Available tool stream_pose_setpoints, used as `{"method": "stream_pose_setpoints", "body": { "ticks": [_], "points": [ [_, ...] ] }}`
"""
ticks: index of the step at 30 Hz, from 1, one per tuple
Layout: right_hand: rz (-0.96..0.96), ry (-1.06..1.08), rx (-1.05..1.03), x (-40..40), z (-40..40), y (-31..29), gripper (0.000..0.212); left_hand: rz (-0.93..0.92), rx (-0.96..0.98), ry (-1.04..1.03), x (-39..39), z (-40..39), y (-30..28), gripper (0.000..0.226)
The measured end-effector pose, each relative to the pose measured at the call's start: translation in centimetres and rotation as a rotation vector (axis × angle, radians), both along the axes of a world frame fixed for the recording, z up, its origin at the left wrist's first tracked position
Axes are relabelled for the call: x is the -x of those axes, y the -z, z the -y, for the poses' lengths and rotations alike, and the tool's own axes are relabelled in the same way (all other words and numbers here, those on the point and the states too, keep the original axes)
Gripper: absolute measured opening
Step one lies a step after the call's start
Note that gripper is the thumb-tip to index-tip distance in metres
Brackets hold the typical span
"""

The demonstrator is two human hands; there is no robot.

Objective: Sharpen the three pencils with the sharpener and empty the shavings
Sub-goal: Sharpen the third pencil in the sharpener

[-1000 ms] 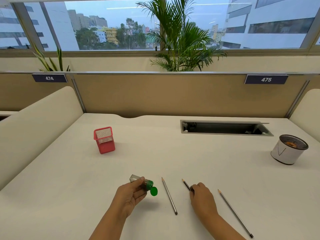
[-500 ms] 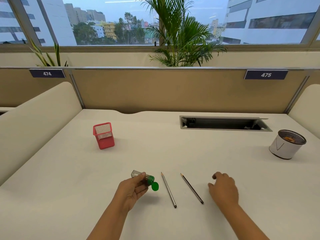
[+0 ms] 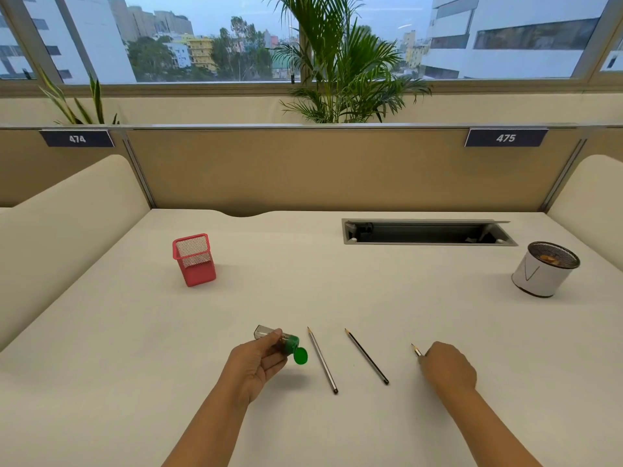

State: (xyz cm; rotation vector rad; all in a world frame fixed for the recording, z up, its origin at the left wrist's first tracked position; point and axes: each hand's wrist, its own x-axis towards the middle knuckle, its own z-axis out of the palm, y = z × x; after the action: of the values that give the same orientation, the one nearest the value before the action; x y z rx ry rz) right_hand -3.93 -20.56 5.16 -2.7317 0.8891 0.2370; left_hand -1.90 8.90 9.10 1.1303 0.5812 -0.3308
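**op:** ok so the sharpener (image 3: 278, 342) is up in my left hand (image 3: 258, 364), lifted a bit off the desk (image 3: 337, 284). Thumb on top, fingers curled underneath, proper grip. Clear smoky body sticks out to the left, green end points right, and its little round green cap (image 3: 300, 355) is flipped open and hanging off that end.

**reply:** where are the pencils then?

**op:** two of them lie flat on the desk just right of the sharpener, tips pointing away from me. The grey one (image 3: 322, 361) is nearest the cap, the dark one (image 3: 366, 356) is a bit further right. Neither is touched by anything. The third pencil (image 3: 416, 350) is under my right hand (image 3: 448, 367), only the pointed tip pokes out on the far-left side of the knuckles. That hand is down on the desk with fingers curled over the pencil, looks like it's pinching it, but the fingertips themselves are hidden from the head cam.

**reply:** anything else on there?

**op:** red mesh pencil cup (image 3: 195, 259) well off to the far left, and a white bin with a mesh rim (image 3: 544, 269) way over at the right edge with something orange-brown inside. Cable slot (image 3: 428, 231) in the desk behind it all.
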Motion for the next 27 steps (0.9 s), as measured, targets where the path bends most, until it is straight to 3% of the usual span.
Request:
{"method": "stream_pose_setpoints", "body": {
  "ticks": [3,6,9,17,27],
  "points": [
    [0.154,-0.014,-0.111,-0.2,-0.8,-0.7,0.017,-0.001,0.006,0.001,0.1,-0.1,-0.2,0.005],
    [0.383,-0.049,-0.439,-0.6,-2.6,-2.3,0.012,-0.001,0.03,-0.008,0.1,-0.1,-0.4,0.005],
    [0.478,-0.204,-0.571,-0.7,-5.5,-4.5,0.007,-0.005,0.062,-0.008,-0.1,0.2,-0.7,0.006],
    [0.426,-0.635,-0.457,0.1,-11.9,-6.9,0.014,0.041,0.109,-0.036,-0.6,0.0,-1.9,0.007],
    [0.479,-0.745,-0.319,-0.5,-13.2,-6.7,0.02,0.065,0.093,-0.034,-0.2,-0.5,-2.1,0.011]
  ]
}}
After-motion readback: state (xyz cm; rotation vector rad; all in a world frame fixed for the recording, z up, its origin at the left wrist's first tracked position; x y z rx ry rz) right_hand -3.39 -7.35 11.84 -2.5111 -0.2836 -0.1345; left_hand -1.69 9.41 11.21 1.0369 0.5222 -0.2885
